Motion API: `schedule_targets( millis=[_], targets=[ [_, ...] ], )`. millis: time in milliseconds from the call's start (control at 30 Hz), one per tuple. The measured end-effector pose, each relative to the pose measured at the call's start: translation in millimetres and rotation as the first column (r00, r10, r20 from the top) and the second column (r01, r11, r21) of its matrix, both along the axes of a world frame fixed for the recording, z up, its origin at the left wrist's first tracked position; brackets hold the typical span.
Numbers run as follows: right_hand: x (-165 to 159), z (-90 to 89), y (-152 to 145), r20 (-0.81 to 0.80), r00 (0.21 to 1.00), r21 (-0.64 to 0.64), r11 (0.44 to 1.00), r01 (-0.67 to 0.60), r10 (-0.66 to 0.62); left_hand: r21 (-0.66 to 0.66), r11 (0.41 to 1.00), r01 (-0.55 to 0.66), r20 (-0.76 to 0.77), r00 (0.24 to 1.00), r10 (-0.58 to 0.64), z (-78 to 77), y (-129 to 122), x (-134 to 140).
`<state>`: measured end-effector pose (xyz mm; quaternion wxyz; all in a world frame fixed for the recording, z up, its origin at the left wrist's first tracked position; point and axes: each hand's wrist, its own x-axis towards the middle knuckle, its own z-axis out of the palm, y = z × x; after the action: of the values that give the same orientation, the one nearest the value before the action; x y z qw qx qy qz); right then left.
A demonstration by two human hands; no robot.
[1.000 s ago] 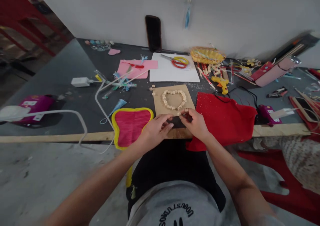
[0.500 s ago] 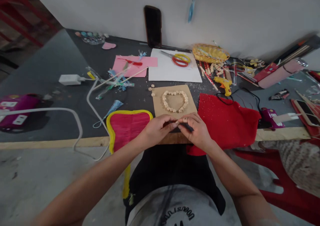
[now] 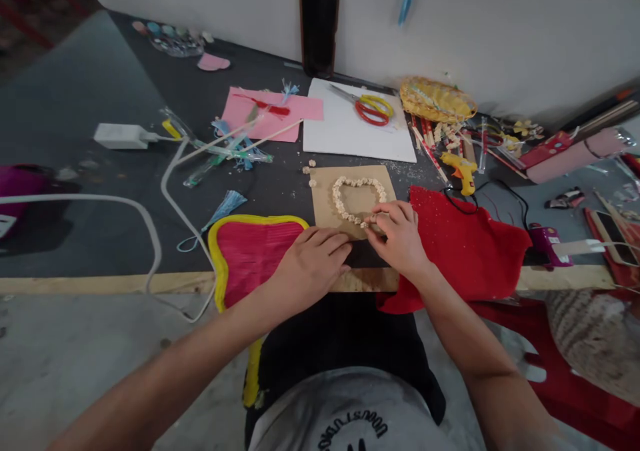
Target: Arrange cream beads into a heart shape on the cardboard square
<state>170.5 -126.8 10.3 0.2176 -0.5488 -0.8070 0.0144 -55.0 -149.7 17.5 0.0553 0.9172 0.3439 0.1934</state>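
Observation:
A ring of small cream knobbly pieces (image 3: 339, 201) lies on a square brown board (image 3: 325, 191) at the table's front. My right hand (image 3: 397, 234) is over the ring's lower right side, thumb and fingers pinched on a small cream piece (image 3: 364, 224) against the ring. Fingertips cover part of that piece. My left hand (image 3: 315, 261) lies flat with fingers stretched, touching the board's lower left corner and holding nothing. A few loose cream pieces (image 3: 312, 164) sit at the board's upper left edge.
White foam board (image 3: 350, 138) with scissors (image 3: 373, 109) lies behind. Right are a yellow glue gun (image 3: 461, 171), a wicker basket (image 3: 435, 101) and red cloth (image 3: 465, 251). A pink pad with yellow edging (image 3: 255, 251) and a white cable (image 3: 155, 244) are left. A phone (image 3: 319, 24) leans on the wall.
My hands have parted. The right moved forward to the ring's lower right side with the small cream piece; the left let go and flattened beside the board. The view shifted slightly.

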Motion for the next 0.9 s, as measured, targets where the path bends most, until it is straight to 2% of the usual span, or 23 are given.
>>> schedule_targets(
  millis=[300, 900],
  targets=[
    [0.1, -0.6, 1.4, 0.018, 1.0, -0.015, 1.0, -0.004, 0.004, -0.015, 1.0, 0.014, 0.034, 0.999, -0.014, -1.3, -0.1, -1.2],
    [2.6, -1.5, 1.7, 0.001, 1.0, -0.06, 0.998, -0.02, 0.02, -0.009, 1.0, 0.003, -0.015, 1.0, -0.003, -1.7, -1.3, -1.8]
  ],
)
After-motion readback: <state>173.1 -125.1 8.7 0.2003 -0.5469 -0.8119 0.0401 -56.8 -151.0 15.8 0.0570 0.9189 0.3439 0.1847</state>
